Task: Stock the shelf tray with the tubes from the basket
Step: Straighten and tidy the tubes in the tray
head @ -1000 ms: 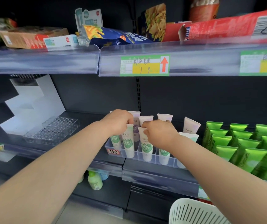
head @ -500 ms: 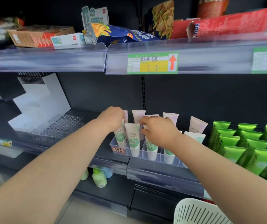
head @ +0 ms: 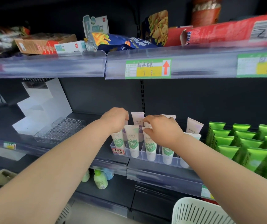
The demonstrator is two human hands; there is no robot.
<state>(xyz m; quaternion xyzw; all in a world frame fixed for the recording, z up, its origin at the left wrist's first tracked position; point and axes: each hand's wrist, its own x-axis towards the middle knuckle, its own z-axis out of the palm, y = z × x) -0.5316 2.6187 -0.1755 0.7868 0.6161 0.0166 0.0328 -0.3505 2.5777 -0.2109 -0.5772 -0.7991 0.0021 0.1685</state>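
Note:
A clear plastic shelf tray [head: 143, 156] stands on the middle shelf and holds several upright tubes. The front row is white with green labels [head: 133, 143]; behind it stand pale purple tubes [head: 137, 120]. My left hand [head: 115, 118] curls over the top of the tubes at the tray's left end, and its fingertips are hidden. My right hand [head: 161, 130] pinches the top of a tube [head: 148, 126] in the middle of the tray between thumb and fingers. The white slotted basket [head: 199, 212] sits at the bottom right; its inside is out of view.
Several bright green tubes [head: 245, 143] fill the shelf to the right of the tray. A clear dimpled tray [head: 60, 131] and a white stepped stand [head: 39, 107] are on the left. Snack bags and boxes lie on the upper shelf. Green bottles [head: 100, 179] stand on the lower shelf.
My left hand has shifted from the front tubes to the tray's back left corner. My right hand has stayed on the middle tubes. The view has drifted slightly.

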